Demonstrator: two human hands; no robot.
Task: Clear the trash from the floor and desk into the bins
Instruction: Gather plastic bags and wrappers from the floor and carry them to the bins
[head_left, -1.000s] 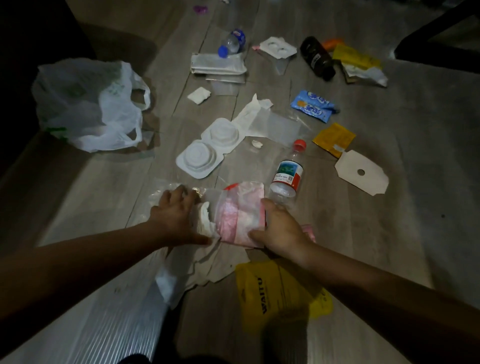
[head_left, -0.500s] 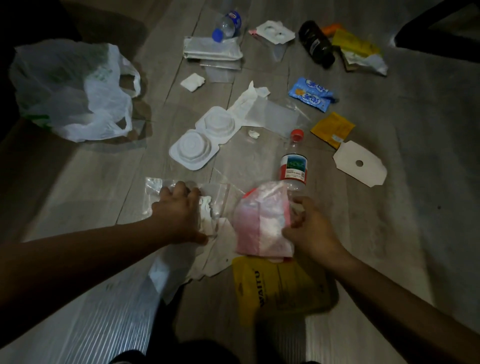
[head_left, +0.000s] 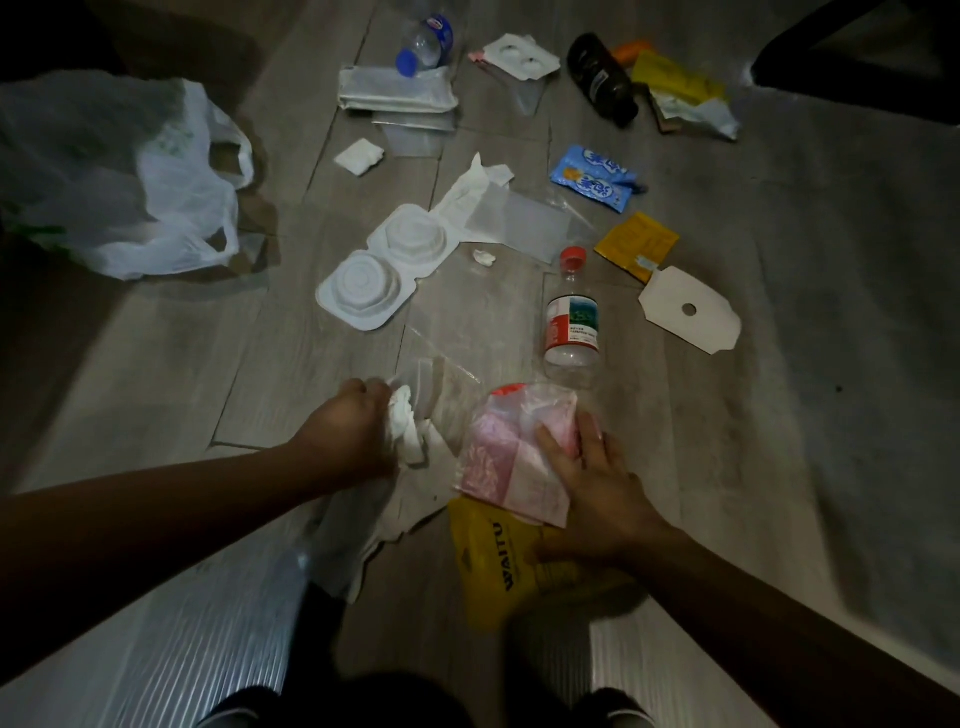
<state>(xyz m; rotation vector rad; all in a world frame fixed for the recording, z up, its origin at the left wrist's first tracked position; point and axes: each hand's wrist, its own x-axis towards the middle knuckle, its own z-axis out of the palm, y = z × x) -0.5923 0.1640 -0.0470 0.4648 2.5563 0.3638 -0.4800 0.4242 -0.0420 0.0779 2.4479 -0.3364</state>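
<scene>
On planks (head_left: 156, 364), left hand (head_left: 353, 431) clutching crumpled paper (head_left: 406, 428), right hand (head_left: 602, 499) pressing crinkly pink bag (head_left: 498, 457)

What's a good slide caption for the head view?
Left hand grips crumpled white paper; right hand presses pink bag on littered floor.

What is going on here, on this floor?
A person is gathering trash from the floor. The left hand grips crumpled white paper, and the right hand lies with spread fingers on a pink bag, which overlaps a yellow bag. Bottles, trays and wrappers lie scattered farther out, and a white plastic bag sits at the left. No bin is in view.
</scene>
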